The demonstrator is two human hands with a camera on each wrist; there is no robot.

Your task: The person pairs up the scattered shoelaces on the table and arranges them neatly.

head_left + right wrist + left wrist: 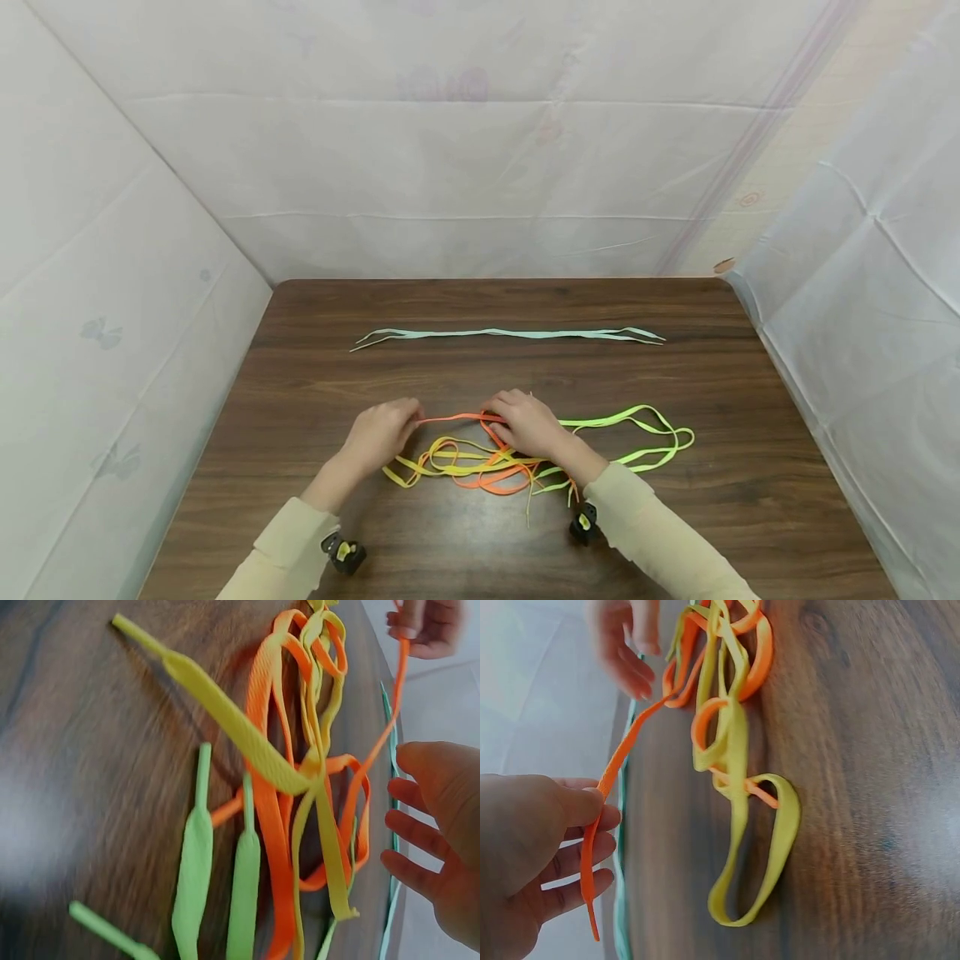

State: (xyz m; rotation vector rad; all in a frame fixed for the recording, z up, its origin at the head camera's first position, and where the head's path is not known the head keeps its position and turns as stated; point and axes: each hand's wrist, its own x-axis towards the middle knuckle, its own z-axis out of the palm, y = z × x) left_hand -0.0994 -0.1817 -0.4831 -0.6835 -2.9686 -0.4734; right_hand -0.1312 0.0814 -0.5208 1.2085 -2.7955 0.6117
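Note:
Between thumb and fingers, my left hand pinches an orange shoelace near its end, with the tip hanging below the grip. From there the lace stretches up and across to a loose tangle on the table. Relaxed and slightly bent, the fingers of my right hand hover beside the tangle without gripping anything. A yellow shoelace loops through the orange one under both hands. Light green shoelaces lie beneath the right wrist, and their loops spread to the right in the head view.
Pale mint shoelaces lie stretched side by side across the back of the brown wooden table. White sheeting hangs behind and along both sides. A small black camera is strapped to each wrist.

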